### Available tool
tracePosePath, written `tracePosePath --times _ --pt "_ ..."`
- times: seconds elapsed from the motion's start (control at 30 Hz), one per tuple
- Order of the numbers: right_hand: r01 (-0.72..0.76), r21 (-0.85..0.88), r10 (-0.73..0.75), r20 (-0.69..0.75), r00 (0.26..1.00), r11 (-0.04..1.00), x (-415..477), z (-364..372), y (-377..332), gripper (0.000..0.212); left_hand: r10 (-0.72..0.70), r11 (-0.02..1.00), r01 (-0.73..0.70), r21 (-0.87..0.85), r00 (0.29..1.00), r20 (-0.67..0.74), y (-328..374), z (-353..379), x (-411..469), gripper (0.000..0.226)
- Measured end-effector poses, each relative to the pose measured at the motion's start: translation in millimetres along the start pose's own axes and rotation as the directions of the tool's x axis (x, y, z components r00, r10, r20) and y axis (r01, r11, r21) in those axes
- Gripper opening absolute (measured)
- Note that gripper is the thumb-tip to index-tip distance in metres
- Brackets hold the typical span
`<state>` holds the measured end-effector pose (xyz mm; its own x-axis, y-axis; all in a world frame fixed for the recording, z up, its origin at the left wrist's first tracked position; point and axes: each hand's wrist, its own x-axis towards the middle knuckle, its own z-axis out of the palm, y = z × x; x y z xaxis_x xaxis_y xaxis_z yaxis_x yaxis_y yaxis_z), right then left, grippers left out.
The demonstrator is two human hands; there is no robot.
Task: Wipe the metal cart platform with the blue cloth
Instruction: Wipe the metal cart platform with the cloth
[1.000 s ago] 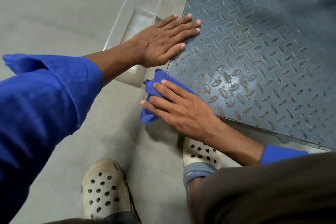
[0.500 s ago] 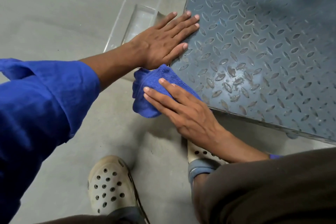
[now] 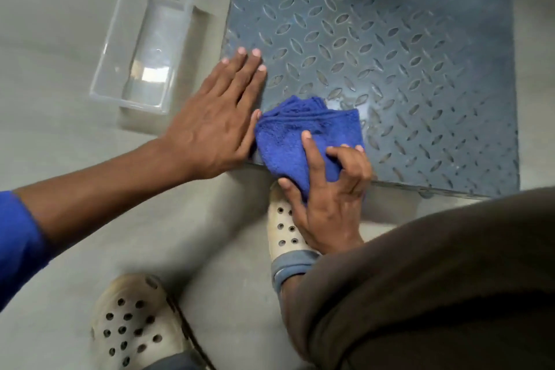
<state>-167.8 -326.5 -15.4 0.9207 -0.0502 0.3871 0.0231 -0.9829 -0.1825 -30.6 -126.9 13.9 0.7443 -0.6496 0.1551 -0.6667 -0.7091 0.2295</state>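
Far left, on the grey floor (image 3: 60,24): clear plastic tub (image 3: 141,48), standing beside the left edge of the metal cart platform (image 3: 405,54), apart from it. Next across: left hand (image 3: 210,126), palm down, laid flat over the platform's near-left corner; fingers (image 3: 240,75) straight and close together, tips resting on the tread plate, gripping nothing; thumb side touching the left edge of the blue cloth (image 3: 288,135). Cloth folded into a thick pad, lying on the platform's near-left corner and overhanging the near edge. Right of centre: right hand (image 3: 327,204), reaching in from below, gripping the near part of the cloth; forefinger (image 3: 310,153) stretched along the top of the pad, remaining fingers curled into the fabric, thumb set against the overhanging fold. Below the hands, on the floor: two perforated pale clogs (image 3: 135,324). Slight motion blur noted on the left hand.
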Motion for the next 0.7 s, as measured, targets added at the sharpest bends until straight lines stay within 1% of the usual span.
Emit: tracePosePath --times 0.03,0.1,0.17,0.2,0.23,0.3,0.37,0.47,0.57,0.63,0.7 --pt "-0.037 0.024 0.038 -0.040 0.998 0.999 3 3 -9 0.071 -0.045 0.999 0.045 -0.008 0.999 -0.001 12 4 -1 0.080" --pt "-0.059 0.150 0.078 -0.122 0.989 0.987 7 2 -15 0.065 -0.103 0.994 0.103 -0.025 0.995 0.005 34 11 0 0.093" --pt "-0.032 0.265 0.081 -0.174 0.981 0.964 8 -3 -12 0.053 -0.122 0.992 0.122 -0.011 0.993 0.004 52 20 3 0.091" --pt "-0.011 0.271 0.054 -0.149 0.987 0.963 9 -5 -8 0.050 -0.126 0.992 0.126 0.006 0.992 0.009 58 24 5 0.091" --pt "0.012 0.237 0.009 -0.090 0.996 0.971 11 -7 -2 0.050 -0.128 0.992 0.128 0.019 0.992 0.014 62 26 7 0.093" --pt "0.041 0.122 -0.048 0.058 0.997 0.992 16 -10 10 0.057 -0.128 0.992 0.127 0.022 0.992 0.011 67 30 13 0.095" --pt "0.035 0.033 -0.039 0.119 0.992 0.999 19 -15 28 0.063 -0.126 0.992 0.126 0.021 0.992 -0.008 70 32 18 0.089" --pt "-0.002 -0.072 0.010 0.112 0.994 0.997 22 -24 63 0.066 -0.144 0.990 0.144 0.001 0.989 -0.023 78 34 30 0.080" --pt "-0.092 -0.135 0.103 0.076 0.992 0.987 20 -31 99 0.065 -0.139 0.990 0.139 -0.028 0.990 -0.003 88 36 45 0.080" --pt "-0.131 -0.136 0.139 0.050 0.989 0.982 15 -34 114 0.065 -0.120 0.992 0.120 -0.045 0.993 0.007 94 38 51 0.079" --pt "-0.188 -0.112 0.191 0.012 0.982 0.976 12 -32 104 0.064 -0.102 0.993 0.103 -0.052 0.995 0.021 98 39 51 0.078"
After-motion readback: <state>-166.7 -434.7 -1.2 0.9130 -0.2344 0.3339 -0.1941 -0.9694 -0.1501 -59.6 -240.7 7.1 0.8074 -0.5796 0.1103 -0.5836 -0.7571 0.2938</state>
